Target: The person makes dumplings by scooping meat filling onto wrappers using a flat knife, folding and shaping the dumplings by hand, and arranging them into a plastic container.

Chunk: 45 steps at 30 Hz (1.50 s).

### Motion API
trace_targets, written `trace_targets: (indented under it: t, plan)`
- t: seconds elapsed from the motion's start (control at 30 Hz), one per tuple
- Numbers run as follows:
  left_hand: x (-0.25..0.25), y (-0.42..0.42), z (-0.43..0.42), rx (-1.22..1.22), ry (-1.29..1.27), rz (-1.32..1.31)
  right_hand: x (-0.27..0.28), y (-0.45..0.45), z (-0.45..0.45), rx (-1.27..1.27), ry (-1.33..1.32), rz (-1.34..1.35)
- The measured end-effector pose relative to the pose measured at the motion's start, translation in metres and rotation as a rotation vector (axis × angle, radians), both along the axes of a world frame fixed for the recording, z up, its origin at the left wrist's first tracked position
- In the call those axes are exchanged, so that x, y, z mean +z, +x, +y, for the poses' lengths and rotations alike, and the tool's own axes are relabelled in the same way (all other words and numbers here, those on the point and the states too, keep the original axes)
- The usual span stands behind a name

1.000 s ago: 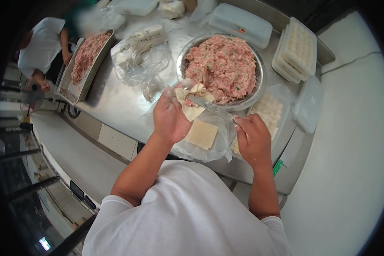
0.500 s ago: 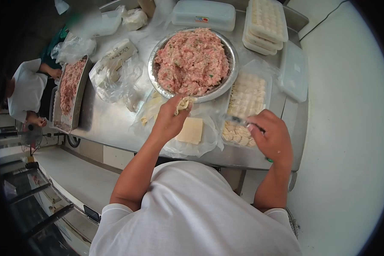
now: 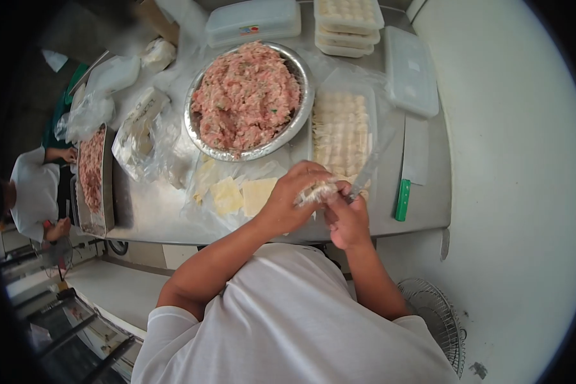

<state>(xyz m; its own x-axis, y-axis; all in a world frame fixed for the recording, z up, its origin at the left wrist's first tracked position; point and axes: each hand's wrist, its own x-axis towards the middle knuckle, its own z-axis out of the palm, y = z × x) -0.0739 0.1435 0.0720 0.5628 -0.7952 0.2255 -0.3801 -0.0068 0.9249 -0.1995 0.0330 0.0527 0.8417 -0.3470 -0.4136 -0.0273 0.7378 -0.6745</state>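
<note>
Low over the front of the table, my left hand (image 3: pixel 294 200) is closed around a wonton (image 3: pixel 318 192), its pale wrapper showing between the fingers. My right hand (image 3: pixel 349 221) meets it, thumb and fingers at the wonton, and also grips a narrow metal table knife (image 3: pixel 367 174) whose blurred blade points up and away. Square dough wrappers (image 3: pixel 257 194) lie on plastic just left of my hands. Beyond them stands a steel bowl (image 3: pixel 306 105) heaped with minced meat filling (image 3: pixel 246 96). A plastic container (image 3: pixel 372 121) with rows of wontons sits behind my right hand.
A green-handled knife (image 3: pixel 402 200) lies at the right. Stacked containers (image 3: pixel 347 38), a lidded box (image 3: pixel 253 22) and a loose lid (image 3: pixel 411 73) are at the back. Plastic bags (image 3: pixel 144 134) lie left of the bowl. Another person (image 3: pixel 38 185) stands by a tray of meat (image 3: pixel 91 169).
My hands have come together, the right moving left with the knife and the left moving right with the wonton. The view has shifted, revealing the green-handled knife.
</note>
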Motion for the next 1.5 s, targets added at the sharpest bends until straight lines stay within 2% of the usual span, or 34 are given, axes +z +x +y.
trace_targets:
  t: [0.07, 0.13, 0.2, 0.23, 0.3, 0.43, 0.53, 0.63, 0.7, 0.73, 0.8, 0.83, 0.9, 0.93, 1.0, 1.07, 1.13, 1.17, 1.27, 1.33, 1.5]
  plan:
    - [0.005, 0.000, -0.002, -0.249, 0.031, 0.009, -0.014, -0.019, -0.016, -0.066, 0.092, -0.065]
    - [0.006, -0.001, -0.007, -0.287, 0.078, 0.024, -0.017, -0.033, -0.031, -0.024, 0.079, -0.066]
    - [-0.014, 0.012, -0.016, -0.421, 0.229, -0.110, -0.019, -0.042, -0.045, 0.130, -0.173, 0.167]
    - [-0.025, 0.016, -0.022, -0.418, 0.227, -0.107, -0.025, -0.046, -0.050, 0.133, -0.175, 0.169]
    - [-0.042, 0.022, -0.035, -0.273, 0.331, -0.222, -0.037, -0.051, -0.059, -0.127, -0.316, 0.264]
    - [-0.059, 0.020, -0.048, -0.254, 0.265, -0.161, -0.031, -0.061, -0.090, -0.200, -0.322, 0.318]
    - [-0.059, 0.014, -0.051, -0.292, 0.306, -0.147, -0.025, -0.054, -0.098, -0.235, -0.407, 0.349]
    - [-0.057, 0.004, -0.050, -0.209, 0.434, -0.136, -0.025, -0.044, -0.096, -0.219, -0.533, 0.387]
    - [-0.063, 0.007, -0.050, -0.252, 0.490, -0.300, -0.029, -0.033, -0.096, -0.171, -0.688, 0.381]
    - [-0.064, 0.008, -0.051, -0.230, 0.494, -0.295, -0.026, -0.027, -0.096, -0.151, -0.691, 0.372]
    - [-0.064, 0.010, -0.050, -0.333, 0.584, -0.290, -0.012, -0.010, -0.096, 0.064, -1.013, 0.445]
    - [-0.065, 0.010, -0.043, -0.302, 0.592, -0.286, 0.002, 0.003, -0.091, 0.089, -1.017, 0.424]
    - [-0.066, 0.005, -0.028, -0.200, 0.189, -0.417, 0.030, 0.028, -0.079, 0.226, -1.303, 0.231]
    - [-0.056, 0.008, -0.018, -0.181, 0.197, -0.416, 0.037, 0.039, -0.077, 0.242, -1.302, 0.216]
    - [-0.038, 0.018, 0.015, -0.039, 0.210, -0.401, 0.047, 0.063, -0.076, 0.419, -1.686, 0.018]
    - [-0.040, 0.025, 0.052, 0.046, 0.281, -0.348, 0.058, 0.087, -0.071, 0.457, -1.742, 0.003]
    - [-0.043, 0.028, 0.087, 0.042, 0.380, -0.375, 0.066, 0.115, -0.067, 0.630, -2.053, 0.018]
    - [-0.047, 0.026, 0.100, 0.031, 0.479, -0.400, 0.064, 0.132, -0.063, 0.638, -2.057, 0.005]
    - [-0.064, 0.020, 0.118, 0.025, 0.480, -0.405, 0.051, 0.164, -0.048, 0.734, -2.238, -0.030]
    - [-0.065, 0.019, 0.116, 0.053, 0.458, -0.378, 0.048, 0.174, -0.038, 0.916, -2.222, -0.160]
    - [-0.068, 0.023, 0.120, 0.103, 0.329, -0.186, 0.055, 0.171, -0.043, 0.943, -2.103, -0.182]
